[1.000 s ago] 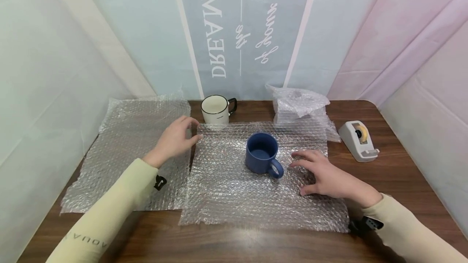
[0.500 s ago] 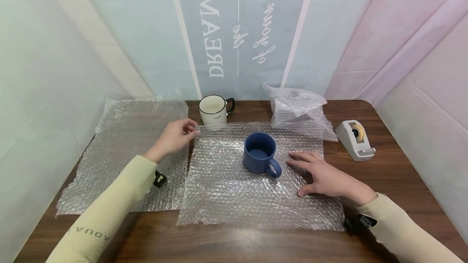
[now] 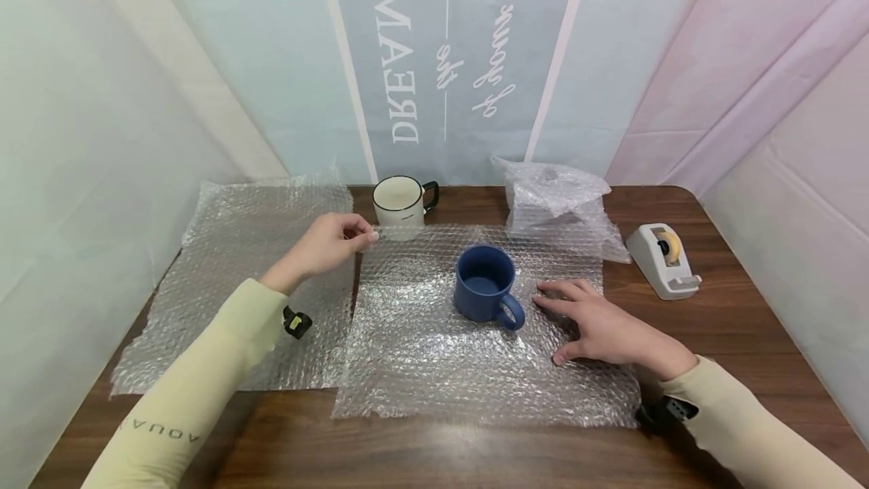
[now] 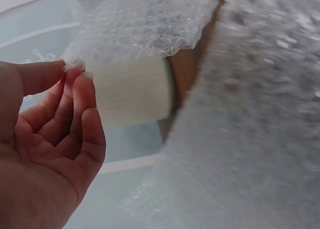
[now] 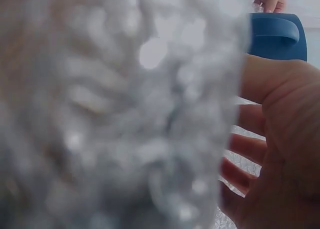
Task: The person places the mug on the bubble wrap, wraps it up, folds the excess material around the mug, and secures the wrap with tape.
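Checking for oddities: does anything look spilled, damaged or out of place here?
Nothing looks spilled or broken: the blue mug stands upright on bubble wrap, the white mug upright behind it. Only the backdrop lettering seems odd: it runs sideways.

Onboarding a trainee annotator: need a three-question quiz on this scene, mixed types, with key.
1. What do the fingers of the left hand pinch?
2. True or false: in the head view, a gap shows between the right hand and the blue mug.
3. Which has a black handle? A. blue mug B. white mug C. dispenser

Key:
1. An edge of the bubble wrap under the blue mug.
2. True.
3. B.
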`<state>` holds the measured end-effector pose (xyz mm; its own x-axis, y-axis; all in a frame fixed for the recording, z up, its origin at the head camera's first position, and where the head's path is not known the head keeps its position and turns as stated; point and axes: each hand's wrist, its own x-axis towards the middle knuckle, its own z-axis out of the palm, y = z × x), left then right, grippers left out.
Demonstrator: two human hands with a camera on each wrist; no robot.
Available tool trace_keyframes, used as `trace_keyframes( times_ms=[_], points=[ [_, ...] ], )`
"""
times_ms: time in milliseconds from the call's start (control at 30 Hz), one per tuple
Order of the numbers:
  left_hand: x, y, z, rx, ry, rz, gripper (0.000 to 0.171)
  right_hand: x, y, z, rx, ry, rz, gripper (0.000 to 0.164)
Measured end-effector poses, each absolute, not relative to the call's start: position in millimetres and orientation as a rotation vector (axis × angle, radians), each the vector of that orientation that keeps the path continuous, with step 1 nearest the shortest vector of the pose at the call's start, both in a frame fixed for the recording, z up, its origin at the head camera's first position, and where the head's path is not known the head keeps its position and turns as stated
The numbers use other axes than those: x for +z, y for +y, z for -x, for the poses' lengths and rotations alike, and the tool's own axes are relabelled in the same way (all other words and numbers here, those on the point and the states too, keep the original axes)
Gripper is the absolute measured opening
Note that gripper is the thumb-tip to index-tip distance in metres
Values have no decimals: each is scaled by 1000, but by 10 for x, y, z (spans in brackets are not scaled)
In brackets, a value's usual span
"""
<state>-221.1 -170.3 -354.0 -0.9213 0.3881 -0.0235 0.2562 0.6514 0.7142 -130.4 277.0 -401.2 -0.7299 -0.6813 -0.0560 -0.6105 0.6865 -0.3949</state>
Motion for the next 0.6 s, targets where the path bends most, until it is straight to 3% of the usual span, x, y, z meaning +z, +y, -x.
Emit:
trace_keyframes(
  times_ms=[600],
  points=[
    [-3116, -1176, 2057, 1404, 2329, -602, 14, -3962, 2676, 1307, -444, 2678, 1051, 90]
  ],
)
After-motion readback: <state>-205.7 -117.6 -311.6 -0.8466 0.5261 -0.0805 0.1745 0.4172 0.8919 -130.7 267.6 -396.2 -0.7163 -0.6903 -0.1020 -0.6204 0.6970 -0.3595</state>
